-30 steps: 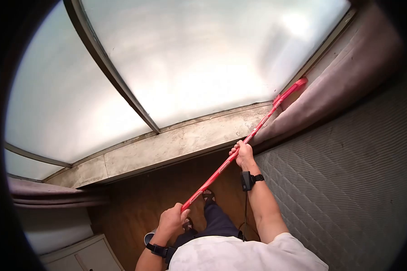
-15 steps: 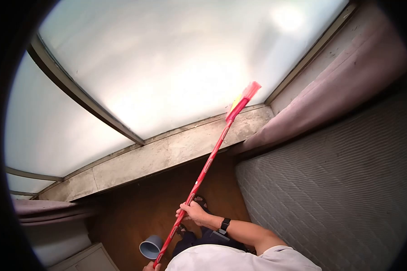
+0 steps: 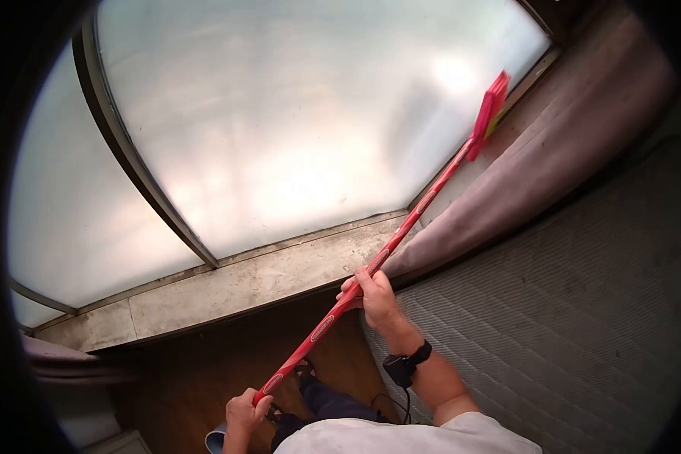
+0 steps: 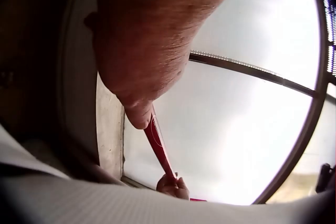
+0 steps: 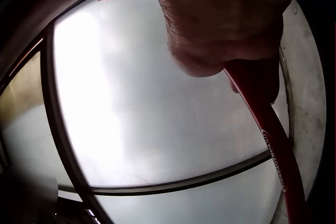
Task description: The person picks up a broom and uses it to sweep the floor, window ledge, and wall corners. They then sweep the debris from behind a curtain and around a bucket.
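So the big frosted window [image 3: 280, 136] is filling most of the view, with a pinkish curtain [image 3: 507, 204] hanging just right of it. The red pole [image 3: 322, 328] is slanting up toward the window's right edge, and its red head [image 3: 486, 113] is now hovering near that edge instead of over the lower glass, so the edge is probably getting the attention. Can't tell if it's touching. The right hand [image 3: 377, 299] is gripping mid-pole, the left hand [image 3: 244, 415] the bottom end.
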A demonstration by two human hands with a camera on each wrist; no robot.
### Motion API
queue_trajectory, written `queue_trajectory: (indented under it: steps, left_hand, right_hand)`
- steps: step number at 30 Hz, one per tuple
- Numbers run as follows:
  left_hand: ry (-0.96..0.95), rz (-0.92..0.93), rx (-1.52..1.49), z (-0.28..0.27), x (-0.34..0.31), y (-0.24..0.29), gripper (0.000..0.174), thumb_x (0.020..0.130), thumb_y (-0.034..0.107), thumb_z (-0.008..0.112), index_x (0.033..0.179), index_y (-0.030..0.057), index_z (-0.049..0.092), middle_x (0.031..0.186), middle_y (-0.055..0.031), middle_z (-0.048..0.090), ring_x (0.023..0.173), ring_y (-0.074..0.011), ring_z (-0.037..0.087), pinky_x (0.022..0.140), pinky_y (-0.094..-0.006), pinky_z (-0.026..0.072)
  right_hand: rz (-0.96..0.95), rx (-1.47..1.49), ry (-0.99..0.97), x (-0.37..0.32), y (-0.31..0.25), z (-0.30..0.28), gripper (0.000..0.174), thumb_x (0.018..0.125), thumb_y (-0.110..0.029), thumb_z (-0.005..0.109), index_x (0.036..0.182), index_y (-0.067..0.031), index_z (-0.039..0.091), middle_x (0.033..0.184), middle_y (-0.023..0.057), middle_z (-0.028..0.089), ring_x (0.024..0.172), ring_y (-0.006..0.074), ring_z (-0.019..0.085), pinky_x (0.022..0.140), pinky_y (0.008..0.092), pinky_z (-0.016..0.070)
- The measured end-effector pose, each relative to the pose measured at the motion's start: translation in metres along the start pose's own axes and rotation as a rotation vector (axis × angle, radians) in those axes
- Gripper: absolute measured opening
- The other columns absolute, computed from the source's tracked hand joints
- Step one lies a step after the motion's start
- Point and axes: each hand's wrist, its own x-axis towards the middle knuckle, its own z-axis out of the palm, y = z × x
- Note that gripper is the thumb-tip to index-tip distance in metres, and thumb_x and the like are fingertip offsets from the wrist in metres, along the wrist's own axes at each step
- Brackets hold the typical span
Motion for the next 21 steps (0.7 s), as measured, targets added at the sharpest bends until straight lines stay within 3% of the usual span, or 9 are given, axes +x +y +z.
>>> queue_trajectory:
  steps: [4, 6, 7, 9, 12, 17, 21]
  left_hand:
    - [0.015, -0.076, 0.216, -0.026, -0.039, 0.006, 0.034, 0.081, 0.037, 0.069, 0.071, 0.0057, 0.058, 0.06, -0.0175, 0.059, 0.058, -0.0378, 0.06, 0.053, -0.0452, 0.0466]
    - [0.013, -0.12, 0.295, -0.037, -0.047, 0.013, 0.036, 0.079, 0.039, 0.07, 0.071, 0.0062, 0.058, 0.06, -0.0172, 0.06, 0.058, -0.0373, 0.061, 0.053, -0.0463, 0.0468]
    - [0.013, -0.131, 0.298, -0.035, -0.043, 0.005, 0.036, 0.079, 0.039, 0.07, 0.071, 0.0062, 0.058, 0.06, -0.0172, 0.06, 0.058, -0.0373, 0.061, 0.053, -0.0463, 0.0468]
    - [0.027, -0.039, 0.249, -0.018, -0.048, -0.026, 0.04, 0.078, 0.042, 0.071, 0.071, 0.0058, 0.058, 0.061, -0.0164, 0.06, 0.058, -0.0362, 0.061, 0.051, -0.0439, 0.0475]
    - [0.072, 0.057, 0.08, -0.007, -0.028, -0.009, 0.039, 0.078, 0.041, 0.071, 0.071, 0.0057, 0.058, 0.061, -0.0158, 0.06, 0.057, -0.0358, 0.061, 0.051, -0.043, 0.0475]
    - [-0.012, 0.067, 0.132, -0.023, -0.015, 0.017, 0.038, 0.08, 0.041, 0.07, 0.073, 0.0055, 0.058, 0.061, -0.0163, 0.06, 0.058, -0.0359, 0.061, 0.052, -0.0423, 0.0482]
    - [-0.084, -0.043, 0.069, -0.023, -0.039, 0.007, 0.036, 0.08, 0.039, 0.069, 0.075, 0.0049, 0.06, 0.065, -0.0179, 0.062, 0.061, -0.0373, 0.062, 0.054, -0.0432, 0.0489]
  right_hand:
    - [0.383, 0.159, 0.019, 0.003, 0.075, -0.008, 0.019, 0.098, -0.024, 0.045, 0.096, -0.0049, 0.047, 0.082, 0.0117, 0.064, 0.071, 0.028, 0.067, 0.059, 0.0451, 0.0591]
    - [0.461, 0.164, 0.026, -0.006, 0.097, -0.004, 0.018, 0.097, -0.023, 0.045, 0.096, -0.0051, 0.048, 0.081, 0.0119, 0.064, 0.071, 0.0284, 0.067, 0.061, 0.0462, 0.0591]
    - [0.47, 0.165, 0.018, -0.001, 0.099, -0.005, 0.018, 0.097, -0.023, 0.045, 0.096, -0.0051, 0.048, 0.081, 0.0119, 0.064, 0.071, 0.0284, 0.067, 0.061, 0.0462, 0.0591]
    - [0.295, 0.196, 0.001, -0.019, 0.079, 0.003, 0.019, 0.097, -0.023, 0.045, 0.094, -0.005, 0.048, 0.081, 0.0122, 0.064, 0.071, 0.0282, 0.067, 0.061, 0.0462, 0.0587]
    - [0.12, 0.187, -0.048, -0.018, 0.035, -0.006, 0.019, 0.098, -0.022, 0.043, 0.091, -0.0058, 0.05, 0.079, 0.0117, 0.063, 0.071, 0.028, 0.067, 0.062, 0.0432, 0.0579]
    - [0.229, 0.238, 0.064, -0.003, 0.072, -0.046, 0.021, 0.099, -0.026, 0.044, 0.093, -0.0067, 0.05, 0.079, 0.0114, 0.063, 0.072, 0.0307, 0.067, 0.064, 0.0456, 0.0579]
    - [0.32, 0.218, 0.065, -0.018, 0.079, -0.026, 0.018, 0.098, -0.024, 0.044, 0.095, -0.0069, 0.046, 0.08, 0.0114, 0.063, 0.07, 0.0293, 0.067, 0.062, 0.0459, 0.0585]
